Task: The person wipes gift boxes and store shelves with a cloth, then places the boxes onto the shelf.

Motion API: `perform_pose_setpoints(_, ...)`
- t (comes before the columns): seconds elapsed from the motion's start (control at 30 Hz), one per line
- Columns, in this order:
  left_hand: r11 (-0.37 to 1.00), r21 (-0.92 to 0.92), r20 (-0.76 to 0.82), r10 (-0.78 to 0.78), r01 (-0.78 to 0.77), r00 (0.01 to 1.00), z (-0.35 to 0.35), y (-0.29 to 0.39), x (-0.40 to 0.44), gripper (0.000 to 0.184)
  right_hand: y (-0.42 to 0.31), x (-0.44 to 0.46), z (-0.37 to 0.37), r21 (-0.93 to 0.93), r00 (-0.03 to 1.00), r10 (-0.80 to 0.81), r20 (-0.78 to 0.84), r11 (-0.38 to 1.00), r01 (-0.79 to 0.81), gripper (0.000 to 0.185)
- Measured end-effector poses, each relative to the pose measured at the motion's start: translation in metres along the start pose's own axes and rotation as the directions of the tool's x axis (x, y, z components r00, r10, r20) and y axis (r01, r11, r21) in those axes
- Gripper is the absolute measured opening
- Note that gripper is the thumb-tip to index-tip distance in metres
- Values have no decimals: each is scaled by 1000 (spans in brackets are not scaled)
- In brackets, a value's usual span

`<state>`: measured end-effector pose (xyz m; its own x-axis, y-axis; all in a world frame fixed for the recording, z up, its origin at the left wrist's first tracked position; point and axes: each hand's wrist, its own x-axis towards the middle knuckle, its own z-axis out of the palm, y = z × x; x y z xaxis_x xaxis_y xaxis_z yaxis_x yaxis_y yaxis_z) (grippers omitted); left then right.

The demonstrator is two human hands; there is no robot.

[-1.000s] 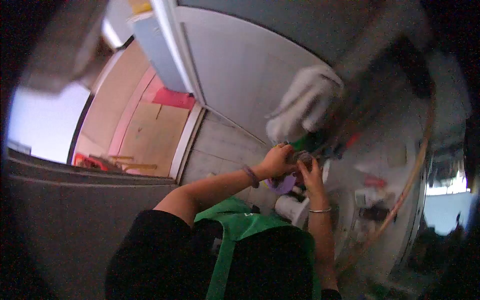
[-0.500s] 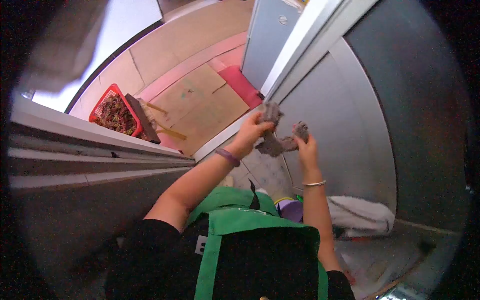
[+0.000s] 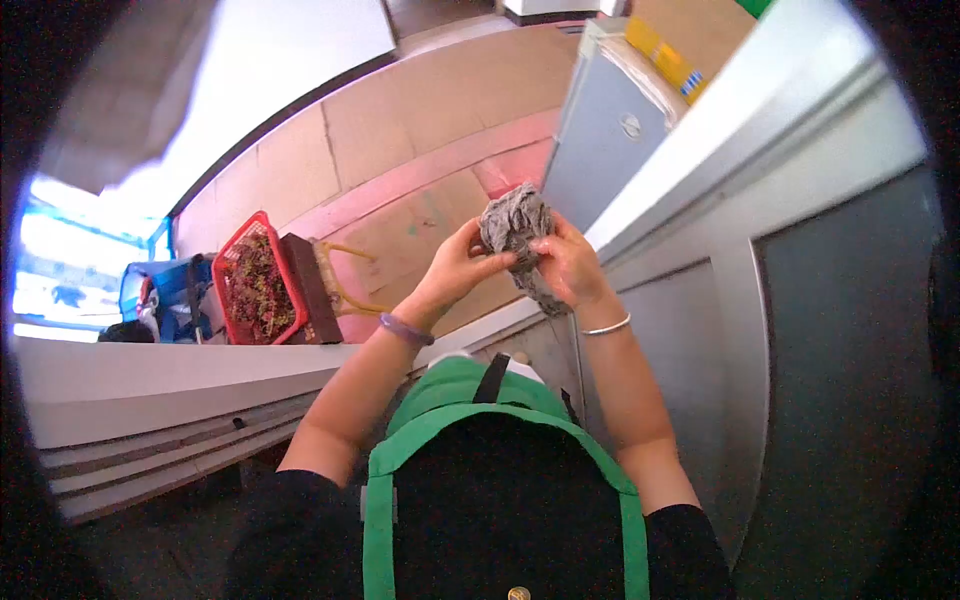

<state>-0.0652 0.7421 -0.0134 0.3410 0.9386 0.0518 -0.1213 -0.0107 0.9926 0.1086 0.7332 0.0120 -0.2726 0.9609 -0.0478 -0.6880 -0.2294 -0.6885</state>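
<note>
A crumpled grey cloth point(image 3: 516, 222) is bunched between my two hands, held out in front of my green apron point(image 3: 500, 392). My left hand point(image 3: 465, 262), with a purple bangle at the wrist, grips the cloth from its left side, thumb pointing inward. From the other side my right hand point(image 3: 572, 265), with a silver bangle, pinches it, thumb across the front. One end of the cloth hangs below the right thumb. Some fingers of both hands are hidden behind the cloth.
A red basket point(image 3: 300, 300) of dark reddish clusters sits at the left, beside a chair with yellowish legs point(image 3: 350, 295). A grey cabinet point(image 3: 610, 130) stands ahead, a grey metal door point(image 3: 660, 340) at right. Flattened cardboard point(image 3: 400, 240) covers the floor beyond the doorway.
My hands have come together, and the cloth that stretched between them is now gathered into one bundle. The view has shifted, showing more of the cabinet and the window at left.
</note>
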Motion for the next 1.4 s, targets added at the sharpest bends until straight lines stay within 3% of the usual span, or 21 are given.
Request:
perform_pose_setpoints(0.03,997,41,-38,-64,66,997,-6,4,12,42,-6,15,-1,18,998,29,51,999,-30,46)
perform_pose_setpoints(0.1,974,102,-122,-190,202,974,-27,10,38,31,-10,56,-14,-319,1000,-28,6,947,28,42)
perform_pose_setpoints(0.23,996,34,-415,-62,84,908,-62,15,86,22,-5,136,-52,-783,976,-219,11,605,145,36)
perform_pose_setpoints(0.27,1000,-3,-438,-18,19,899,-69,7,102,21,-7,154,-56,-730,986,-164,-18,676,99,35)
perform_pose_setpoints(0.33,991,44,-541,-81,124,837,-99,-4,138,20,-16,192,-38,-631,997,-70,-41,775,29,35)
perform_pose_setpoints(0.37,998,7,-517,-51,64,855,-118,-13,159,20,-22,217,-31,-595,998,-41,-44,804,7,35)
perform_pose_setpoints(0.43,1000,0,-603,-10,12,798,-151,-18,181,21,-13,263,-33,-587,997,-71,-31,809,40,38)
perform_pose_setpoints(0.5,979,135,-631,-35,154,775,-197,-25,220,26,-24,320,-14,-569,998,-67,15,820,64,38)
perform_pose_setpoints(0.57,988,81,-631,-53,134,774,-237,-18,251,29,-35,377,3,-644,998,57,36,765,-20,37)
perform_pose_setpoints(0.6,979,149,-617,-19,141,787,-257,-8,263,29,-41,404,11,-677,993,116,31,733,-64,36)
perform_pose_setpoints(0.63,981,156,-572,-7,118,820,-273,-9,270,26,-43,423,10,-834,993,100,66,551,0,33)
perform_pose_setpoints(0.7,984,-127,-381,-166,127,909,-308,0,300,25,-58,475,15,-981,981,80,175,104,167,28)
perform_pose_setpoints(0.73,968,-191,-264,-210,163,941,-324,16,311,26,-63,494,21,-954,992,33,122,281,108,26)
perform_pose_setpoints(0.77,970,-193,-282,-197,145,939,-333,17,329,21,-67,513,25,-889,998,-3,63,455,57,24)
perform_pose_setpoints(0.9,959,-282,-315,-113,21,942,-376,32,395,18,-91,588,29,-620,1000,-26,-13,785,13,27)
perform_pose_setpoints(1.1,977,-203,-378,-140,66,915,-431,54,500,18,-120,716,-25,-541,998,-49,-37,841,21,31)
perform_pose_setpoints(1.2,950,269,-386,-45,159,922,-455,46,570,18,-145,792,-55,-521,997,-32,-68,853,-8,28)
perform_pose_setpoints(1.3,610,724,-569,265,322,779,-471,31,661,21,-176,869,-57,-642,977,-215,-3,749,163,22)
perform_pose_setpoints(1.4,934,239,-861,78,265,502,-490,64,760,32,-225,905,-11,-677,959,-112,262,687,265,21)
